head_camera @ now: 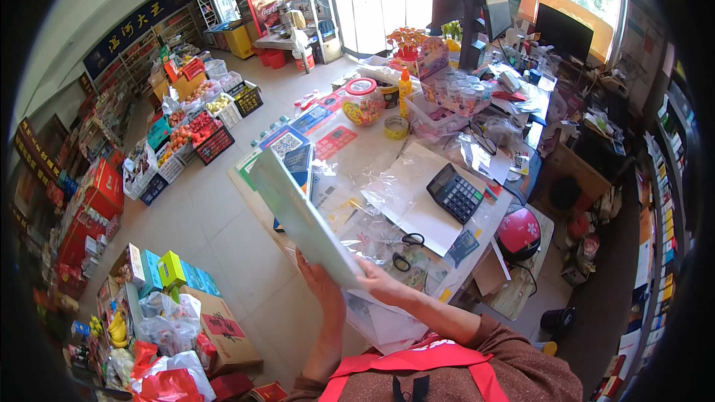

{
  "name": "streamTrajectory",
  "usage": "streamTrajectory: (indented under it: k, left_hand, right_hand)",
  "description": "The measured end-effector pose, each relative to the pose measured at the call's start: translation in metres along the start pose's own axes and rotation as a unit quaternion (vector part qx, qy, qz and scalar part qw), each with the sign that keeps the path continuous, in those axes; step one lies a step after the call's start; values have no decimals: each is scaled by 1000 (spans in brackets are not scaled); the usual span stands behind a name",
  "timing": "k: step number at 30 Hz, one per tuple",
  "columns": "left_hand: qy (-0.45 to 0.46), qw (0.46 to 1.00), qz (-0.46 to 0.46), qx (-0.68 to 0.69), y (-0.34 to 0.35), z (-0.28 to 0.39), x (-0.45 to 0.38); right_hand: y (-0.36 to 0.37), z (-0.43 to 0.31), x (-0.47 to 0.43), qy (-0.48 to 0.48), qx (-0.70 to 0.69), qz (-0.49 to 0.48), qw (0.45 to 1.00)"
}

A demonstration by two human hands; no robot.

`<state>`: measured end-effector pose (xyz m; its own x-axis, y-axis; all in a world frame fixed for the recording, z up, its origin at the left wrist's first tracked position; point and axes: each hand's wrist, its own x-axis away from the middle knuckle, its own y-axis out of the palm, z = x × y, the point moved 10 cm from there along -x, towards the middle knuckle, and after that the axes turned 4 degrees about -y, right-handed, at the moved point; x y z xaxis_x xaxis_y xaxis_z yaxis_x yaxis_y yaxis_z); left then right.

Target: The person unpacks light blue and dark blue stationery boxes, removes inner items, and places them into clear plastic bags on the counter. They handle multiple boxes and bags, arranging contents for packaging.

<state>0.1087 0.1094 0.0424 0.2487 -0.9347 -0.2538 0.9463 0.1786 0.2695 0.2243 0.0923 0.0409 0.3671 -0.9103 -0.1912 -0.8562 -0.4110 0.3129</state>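
Both my hands hold a flat, pale rectangular panel (304,220) by its near end, tilted above the left edge of the counter. My left hand (319,279) grips its lower left side, and my right hand (377,281) grips its lower right corner. To the right, black-handled scissors (406,251) lie on the counter's clear plastic cover. A black calculator (455,194) rests on white paper (410,192) beyond them. Farther back are a roll of tape (396,127) and a red-lidded candy jar (362,101). The panel partly hides a dark blue item (300,164) beside it.
The counter (491,229) also bears a yellow-orange pump bottle (405,91), a plastic basket (433,117) and monitors (494,4). A pink helmet (519,233) sits on a stool at its right. Fruit crates (215,142) and a cardboard box (220,326) stand on the floor to the left.
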Motion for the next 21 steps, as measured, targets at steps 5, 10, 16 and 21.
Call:
streamTrajectory:
  k: [5,10,16,21]
  left_hand:
    - [81,994,58,-52,-12,28,-9]
    - [326,872,58,-360,9,135,14]
    - [187,735,-249,-603,69,92,15]
    - [129,695,-370,-603,70,36,20]
  right_hand:
    - [2,-33,6,-23,251,-10,968]
    - [-8,-76,3,-97,543,60,832]
    - [-9,-66,7,-79,607,31,790]
    - [-21,-56,14,-37,594,47,803]
